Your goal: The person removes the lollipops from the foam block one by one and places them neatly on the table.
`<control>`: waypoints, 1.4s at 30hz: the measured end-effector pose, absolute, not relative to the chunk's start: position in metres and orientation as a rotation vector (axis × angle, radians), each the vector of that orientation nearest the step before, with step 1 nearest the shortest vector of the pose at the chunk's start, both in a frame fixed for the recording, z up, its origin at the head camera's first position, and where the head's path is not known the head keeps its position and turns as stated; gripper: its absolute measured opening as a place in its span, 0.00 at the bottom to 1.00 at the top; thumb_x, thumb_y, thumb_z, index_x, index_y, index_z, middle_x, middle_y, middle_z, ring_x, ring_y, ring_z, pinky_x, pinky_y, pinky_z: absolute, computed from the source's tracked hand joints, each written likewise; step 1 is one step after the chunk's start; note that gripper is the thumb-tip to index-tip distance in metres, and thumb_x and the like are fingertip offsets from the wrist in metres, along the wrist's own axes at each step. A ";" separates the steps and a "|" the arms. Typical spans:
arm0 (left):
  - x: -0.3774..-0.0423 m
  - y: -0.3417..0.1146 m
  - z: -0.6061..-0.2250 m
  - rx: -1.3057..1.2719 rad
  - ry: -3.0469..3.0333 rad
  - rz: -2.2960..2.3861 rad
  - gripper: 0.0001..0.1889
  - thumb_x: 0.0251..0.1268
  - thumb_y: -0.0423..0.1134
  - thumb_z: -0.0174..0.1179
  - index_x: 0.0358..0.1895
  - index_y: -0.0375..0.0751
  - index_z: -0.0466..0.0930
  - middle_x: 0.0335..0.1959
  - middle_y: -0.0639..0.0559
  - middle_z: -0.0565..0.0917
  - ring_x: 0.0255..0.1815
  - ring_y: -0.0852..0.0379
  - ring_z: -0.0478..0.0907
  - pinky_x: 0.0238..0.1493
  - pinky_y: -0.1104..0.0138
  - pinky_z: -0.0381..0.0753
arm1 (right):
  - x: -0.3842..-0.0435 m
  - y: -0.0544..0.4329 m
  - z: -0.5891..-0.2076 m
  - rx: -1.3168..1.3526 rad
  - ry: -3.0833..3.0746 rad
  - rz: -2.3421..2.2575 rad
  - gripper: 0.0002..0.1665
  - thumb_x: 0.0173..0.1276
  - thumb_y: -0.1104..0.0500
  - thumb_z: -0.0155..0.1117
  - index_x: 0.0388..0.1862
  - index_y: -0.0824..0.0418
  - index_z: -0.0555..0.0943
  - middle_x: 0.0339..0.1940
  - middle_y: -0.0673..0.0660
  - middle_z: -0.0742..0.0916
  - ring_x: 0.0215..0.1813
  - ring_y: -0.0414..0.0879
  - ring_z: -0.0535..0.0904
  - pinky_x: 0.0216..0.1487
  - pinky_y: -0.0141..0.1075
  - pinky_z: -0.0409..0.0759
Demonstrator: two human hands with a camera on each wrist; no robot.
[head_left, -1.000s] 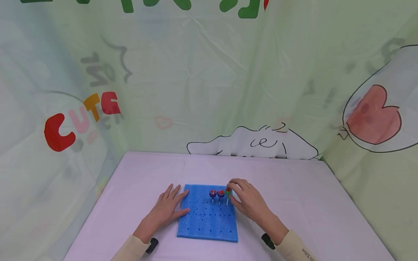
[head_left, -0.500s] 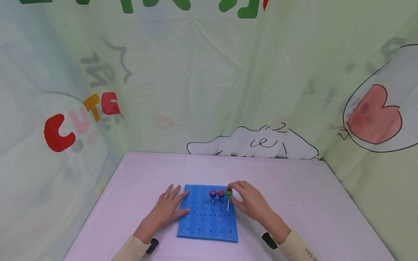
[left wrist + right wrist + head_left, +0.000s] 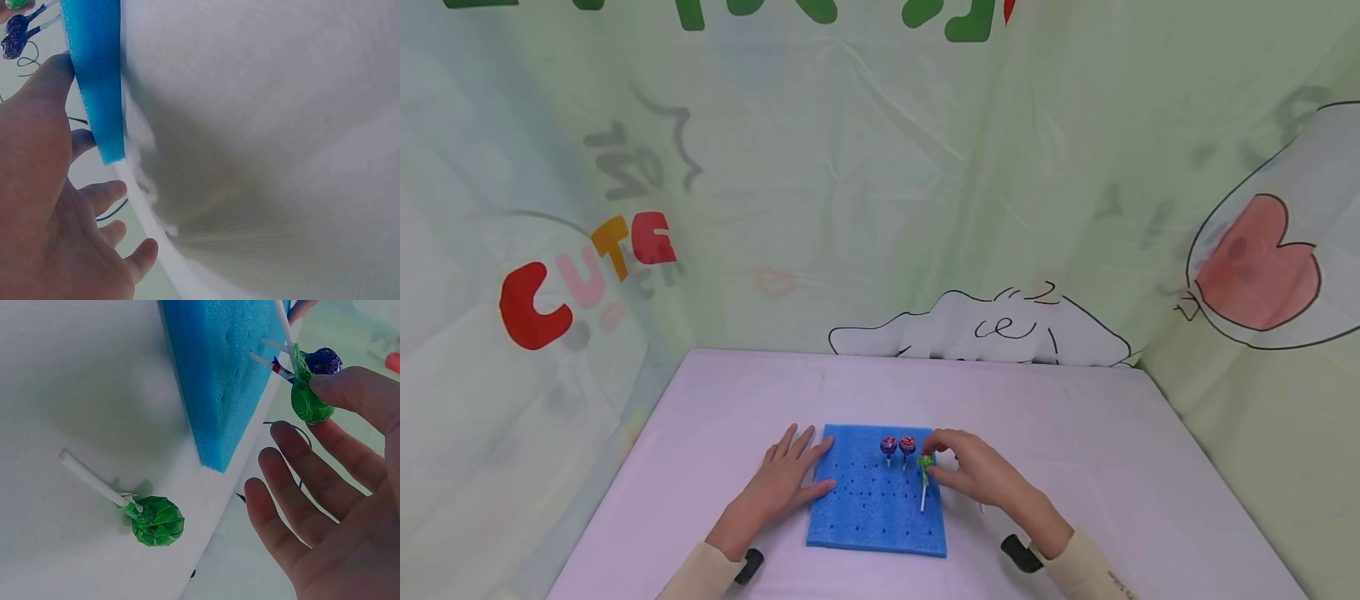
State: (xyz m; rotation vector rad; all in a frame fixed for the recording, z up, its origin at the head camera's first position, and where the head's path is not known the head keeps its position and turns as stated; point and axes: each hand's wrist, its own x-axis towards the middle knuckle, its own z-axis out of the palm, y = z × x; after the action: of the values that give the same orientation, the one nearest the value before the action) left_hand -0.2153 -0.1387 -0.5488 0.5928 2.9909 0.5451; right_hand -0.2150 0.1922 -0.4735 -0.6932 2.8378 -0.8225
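it's the green lollipop (image 3: 925,460), pinched between thumb and finger of the right hand (image 3: 979,472), stick slanting down over the right side of the blue foam board (image 3: 850,510)! two purple lollipops (image 3: 889,446) stand in its far part. the left hand (image 3: 778,483), fingers spread, rests on its left edge. a second green lollipop (image 3: 158,522) lies to the right, on the white table (image 3: 760,392).

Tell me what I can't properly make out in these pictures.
- Head view: the loose round green-wrapped lollipop, hidden by the right hand except its white stick end.
- Head view: the dark lettering on the beige right sleeve, too small to read.
- Left wrist view: the held round green-wrapped lollipop, cut off by the top edge.
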 end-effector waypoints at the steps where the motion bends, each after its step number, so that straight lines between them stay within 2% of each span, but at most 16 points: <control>1: -0.215 -0.139 -0.549 0.592 2.989 0.542 0.39 0.69 0.65 0.56 0.78 0.54 0.62 0.81 0.41 0.57 0.83 0.34 0.44 0.75 0.35 0.54 | -0.215 0.192 -0.473 -0.685 2.829 -0.830 0.13 0.66 0.58 0.70 0.49 0.53 0.82 0.46 0.46 0.87 0.56 0.52 0.82 0.52 0.48 0.84; 42: -0.211 -0.137 -0.541 0.584 2.958 0.601 0.38 0.70 0.63 0.57 0.78 0.51 0.62 0.80 0.39 0.58 0.83 0.33 0.44 0.75 0.35 0.53 | -0.216 0.212 -0.468 -0.605 2.699 -0.846 0.13 0.65 0.60 0.71 0.49 0.58 0.83 0.46 0.51 0.87 0.55 0.55 0.81 0.56 0.54 0.82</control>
State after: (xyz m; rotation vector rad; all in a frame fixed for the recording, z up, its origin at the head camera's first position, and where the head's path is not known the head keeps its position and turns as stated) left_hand -0.2109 -0.1375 -0.5411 0.5840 2.9576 0.6013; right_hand -0.2158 0.2116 -0.4682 -0.6053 2.6992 -0.8462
